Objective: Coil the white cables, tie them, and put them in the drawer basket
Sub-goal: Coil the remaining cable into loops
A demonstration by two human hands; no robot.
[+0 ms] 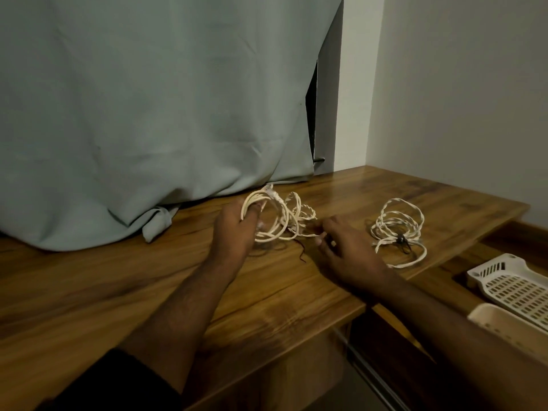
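Observation:
My left hand (pixel 235 229) holds a coil of white cable (pixel 277 216) just above the wooden table (pixel 148 286), loops wound around its fingers. The loose twisted end of that cable lies behind the coil. My right hand (pixel 344 247) rests low over the table, its fingertips pinching the cable's strand near a thin dark tie (pixel 301 253) lying on the wood. A second white cable (pixel 397 229) lies coiled to the right, bound with a dark tie. The white drawer basket (pixel 516 289) sits in the open drawer at lower right.
A grey-green curtain (pixel 148 114) hangs behind and drapes onto the table's back edge. A white wall (pixel 459 99) closes the right side. The table's right edge drops to the open drawer, where a second white plastic tray (pixel 510 327) lies in front of the basket.

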